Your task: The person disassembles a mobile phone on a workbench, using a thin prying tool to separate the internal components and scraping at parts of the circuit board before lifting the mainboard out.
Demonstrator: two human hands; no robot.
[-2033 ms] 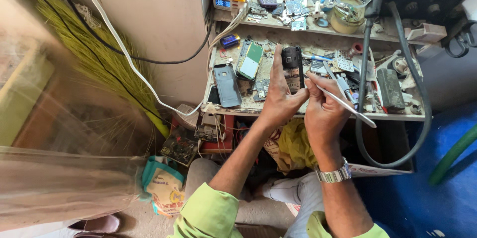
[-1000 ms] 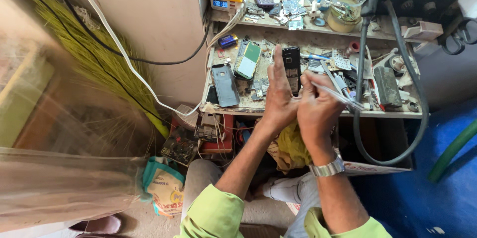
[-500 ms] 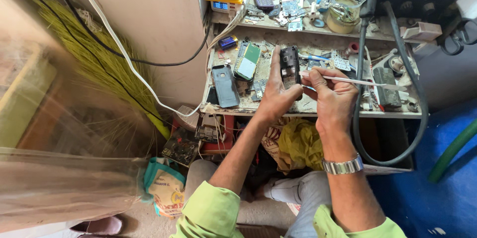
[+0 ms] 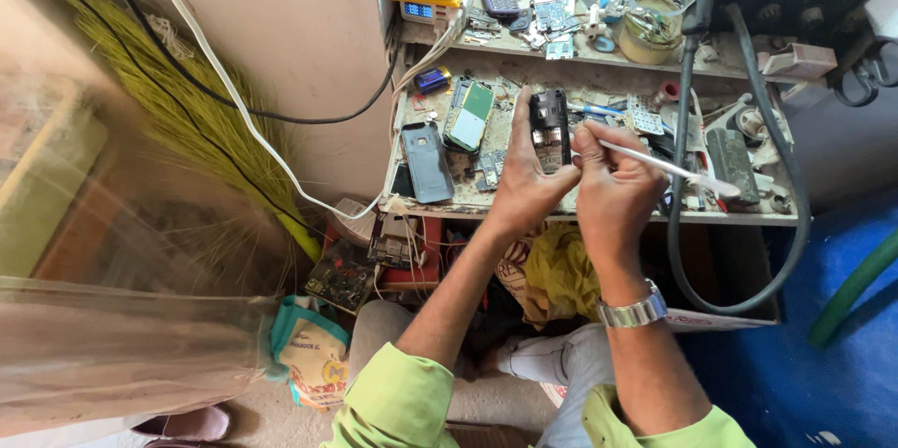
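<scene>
1. My left hand [image 4: 520, 188] steadies the opened black phone [image 4: 549, 130] on the cluttered workbench [image 4: 580, 216], fingers together and clamped along its left edge.
2. My right hand [image 4: 613, 188] pinches one thin white tool [image 4: 655, 163], fingers closed on it, its tip at the phone.
3. One teal and yellow printed packet [image 4: 309, 354] lies on the floor below.
4. Two more phones lie left: a dark one [image 4: 427, 163] and a green-backed one [image 4: 470, 114].

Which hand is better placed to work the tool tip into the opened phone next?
Right, probably: the right hand already grips the white tool, its tip at the opened phone, which the left hand steadies.
</scene>
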